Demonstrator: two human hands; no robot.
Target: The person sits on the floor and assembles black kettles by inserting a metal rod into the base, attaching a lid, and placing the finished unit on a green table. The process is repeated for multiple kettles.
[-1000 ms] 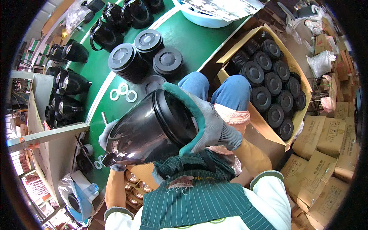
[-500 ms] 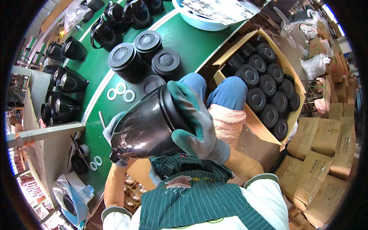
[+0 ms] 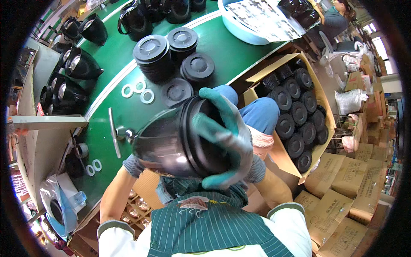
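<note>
Black vessel [image 3: 162, 143] between grips

Right grip [image 3: 240, 147] clamps around the wide end. From it, the vessel extends left; its long axis runs roughly crosswise, narrow end farthest. Left grip [image 3: 135, 165], nearer the narrow end, is mostly hidden; its closure cannot be told.

The gloved right hand [image 3: 242, 145], partly blurred, spanned the wide end of a black pot [image 3: 162, 145], which mostly hid the left hand [image 3: 133, 166]. Beyond the hands, black discs [image 3: 152, 58] stood stacked on a green table [image 3: 205, 38]; to their right sat a cardboard box [image 3: 270, 70].
</note>
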